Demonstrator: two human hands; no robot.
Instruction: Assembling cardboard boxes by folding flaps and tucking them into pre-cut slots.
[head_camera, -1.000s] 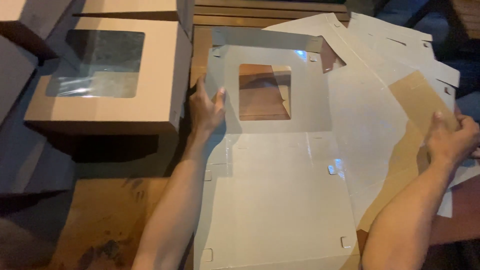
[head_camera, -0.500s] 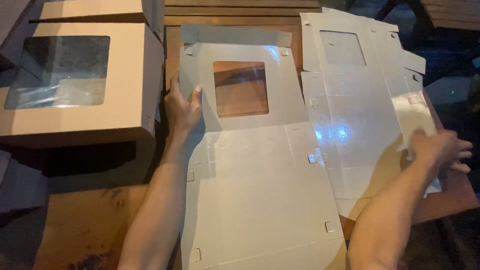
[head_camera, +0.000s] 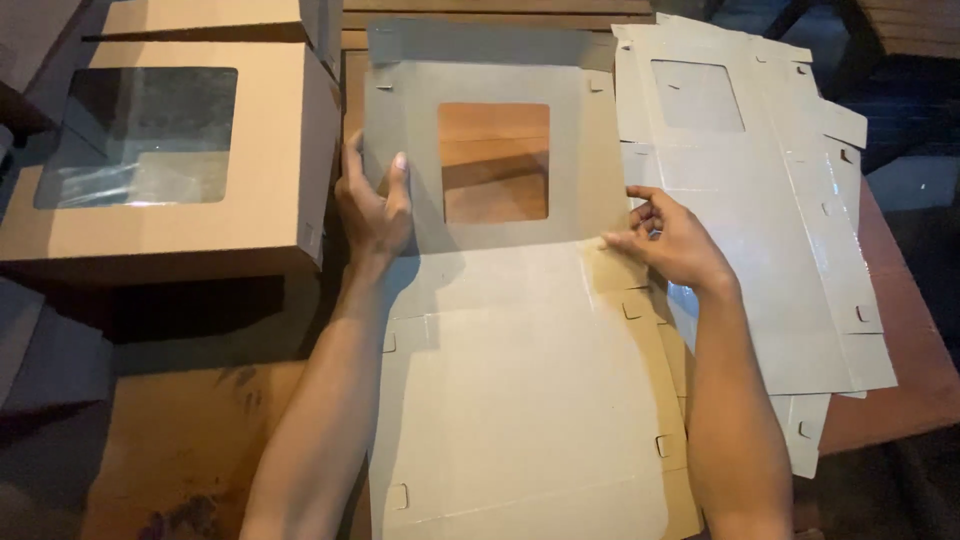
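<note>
A flat box sheet (head_camera: 520, 390) with a square window (head_camera: 494, 162) is laid on the worktop (head_camera: 900, 330), right in the middle. Its left edge is gripped by the left hand (head_camera: 375, 205), thumb on top beside the window. The right edge is touched by the right hand (head_camera: 675, 240), with the fingers loosely bent and pressed near the fold line; nothing is held inside it.

To do this part well, the sheet should be kept flat and both edges pressed evenly, so the crease under the window bends straight.

One made-up box (head_camera: 165, 160) with a clear window is seen on the left, with part of another behind it. A pile of flat sheets (head_camera: 760, 220) is spread on the right; at least two can be counted.
</note>
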